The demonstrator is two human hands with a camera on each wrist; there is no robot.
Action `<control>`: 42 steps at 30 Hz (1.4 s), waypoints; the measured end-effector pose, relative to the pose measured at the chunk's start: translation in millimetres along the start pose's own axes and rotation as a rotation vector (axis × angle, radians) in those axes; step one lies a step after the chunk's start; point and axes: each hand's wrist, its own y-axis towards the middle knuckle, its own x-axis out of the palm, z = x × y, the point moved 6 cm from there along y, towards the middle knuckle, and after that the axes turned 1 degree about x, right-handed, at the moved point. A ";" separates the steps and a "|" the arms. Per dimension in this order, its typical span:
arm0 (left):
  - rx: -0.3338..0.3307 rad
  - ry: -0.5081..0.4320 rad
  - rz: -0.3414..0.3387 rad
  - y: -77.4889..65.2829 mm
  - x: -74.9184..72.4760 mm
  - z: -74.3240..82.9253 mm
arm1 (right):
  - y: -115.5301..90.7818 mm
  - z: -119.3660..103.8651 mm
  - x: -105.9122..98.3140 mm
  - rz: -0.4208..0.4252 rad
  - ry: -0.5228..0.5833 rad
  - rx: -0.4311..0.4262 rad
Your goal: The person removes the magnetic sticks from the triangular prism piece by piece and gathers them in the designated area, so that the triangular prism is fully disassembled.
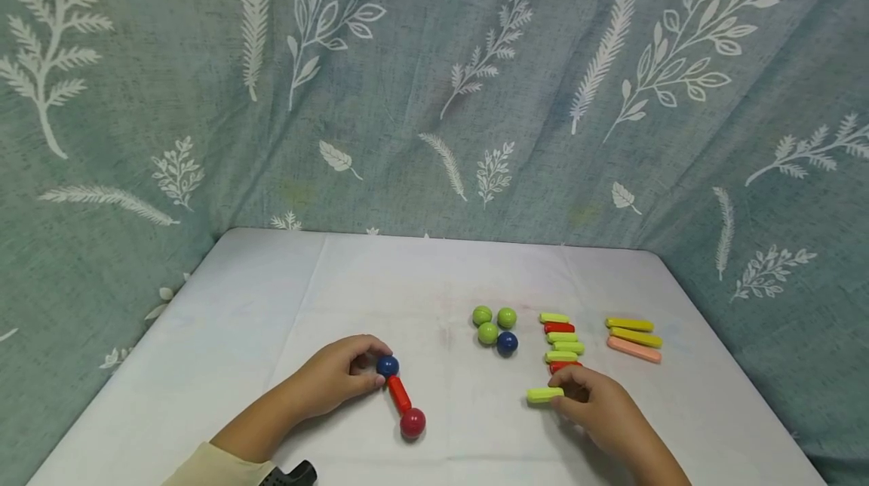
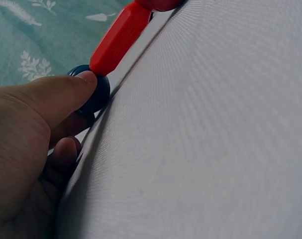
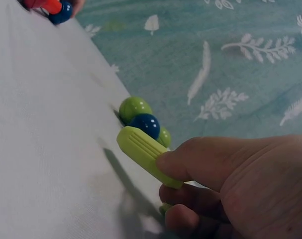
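Observation:
My left hand [image 1: 339, 374] pinches a blue ball [image 1: 388, 366] between thumb and fingers. A short red rod [image 1: 399, 394] joins that ball to a dark red ball [image 1: 413, 423], and this piece lies at the middle front of the table. In the left wrist view, the thumb presses the blue ball [image 2: 97, 94] right beside the end of the red rod [image 2: 121, 37]. My right hand [image 1: 600, 407] pinches one end of a short yellow-green rod [image 1: 543, 395]. The right wrist view shows this ribbed rod [image 3: 143, 152] above the cloth, its shadow below.
Three green balls [image 1: 487, 333] and another blue ball [image 1: 507, 343] sit together right of centre. A column of short yellow-green and red rods [image 1: 561, 337] lies beside them. Farther right are two longer yellow rods [image 1: 634, 337] and a salmon one [image 1: 634, 350]. Patterned curtains [image 1: 407, 93] surround the white table [image 1: 380, 275].

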 end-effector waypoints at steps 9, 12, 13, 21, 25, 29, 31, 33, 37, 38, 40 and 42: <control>0.005 -0.006 0.006 1.3 -1.6 2.9 | 1.9 15.9 -6.5 0.018 0.019 0.059; 0.002 -0.004 0.004 1.4 -2.1 2.9 | 3.8 20.1 -8.3 0.021 0.012 0.073; 0.004 -0.007 0.003 1.1 -2.5 3.4 | 4.7 21.3 -9.1 0.022 0.008 0.077; 0.006 -0.031 -0.005 1.0 -1.2 5.6 | 8.1 30.2 -19.0 0.032 -0.046 0.099; 0.028 -0.023 -0.007 4.0 0.3 7.0 | 8.4 32.9 -21.4 0.041 -0.056 0.099; 0.035 0.001 -0.013 4.1 0.9 4.9 | 10.8 33.9 -19.8 0.050 -0.053 0.087; 0.034 0.007 -0.018 3.3 1.1 3.4 | 12.4 33.3 -18.6 0.052 -0.061 0.081; 0.037 0.002 -0.022 2.6 1.2 2.7 | 13.1 32.4 -17.9 0.055 -0.066 0.088; 0.037 -0.003 -0.023 1.7 0.8 2.7 | 12.6 30.9 -17.6 0.062 -0.070 0.101; 0.036 -0.004 -0.023 1.4 0.7 2.9 | 12.3 30.7 -17.7 0.065 -0.069 0.106; 0.031 -0.003 -0.024 0.9 0.6 2.9 | 12.1 31.2 -17.6 0.068 -0.068 0.113; 0.028 -0.001 -0.025 0.4 0.6 2.7 | 12.1 31.2 -17.4 0.070 -0.065 0.118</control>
